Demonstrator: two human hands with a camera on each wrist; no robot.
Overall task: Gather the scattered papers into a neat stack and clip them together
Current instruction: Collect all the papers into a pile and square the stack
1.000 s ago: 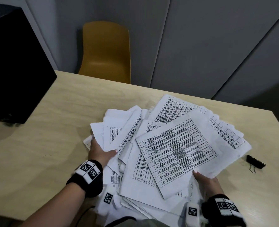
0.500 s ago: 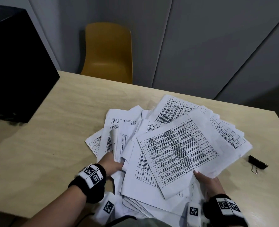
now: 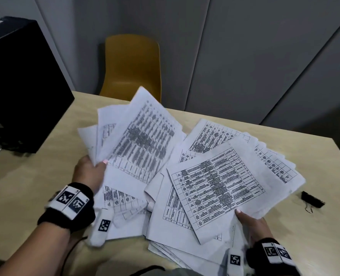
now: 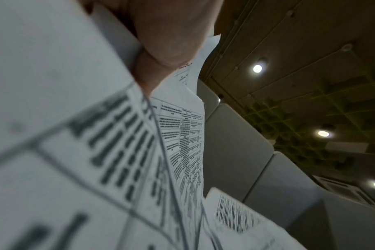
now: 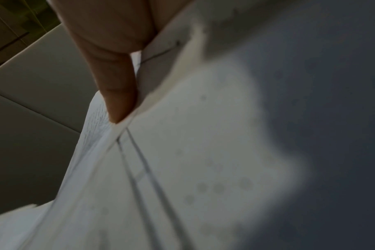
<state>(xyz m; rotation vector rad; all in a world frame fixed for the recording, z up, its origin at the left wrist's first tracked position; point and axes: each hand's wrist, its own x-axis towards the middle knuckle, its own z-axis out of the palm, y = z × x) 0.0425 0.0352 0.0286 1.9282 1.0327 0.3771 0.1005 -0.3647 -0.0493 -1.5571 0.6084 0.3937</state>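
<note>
A loose pile of printed papers (image 3: pixel 215 182) with tables lies fanned over the wooden table (image 3: pixel 35 192). My left hand (image 3: pixel 89 172) pinches a bunch of several sheets (image 3: pixel 137 140) by their near edge and holds them raised and tilted above the pile's left side; the thumb lies on the sheets (image 4: pixel 96 152) in the left wrist view. My right hand (image 3: pixel 250 222) grips the near edge of the right part of the pile, thumb on top, and sheets (image 5: pixel 182 152) fill the right wrist view. A black binder clip (image 3: pixel 312 200) lies on the table right of the papers, untouched.
A large black box (image 3: pixel 21 86) stands on the table's left side. A yellow chair (image 3: pixel 133 66) sits behind the table's far edge against grey wall panels. Bare tabletop stretches left of the papers and around the clip.
My left hand has taken hold of several sheets on the left and lifted them off the pile, tilting them up. The right hand has kept its hold on the right side.
</note>
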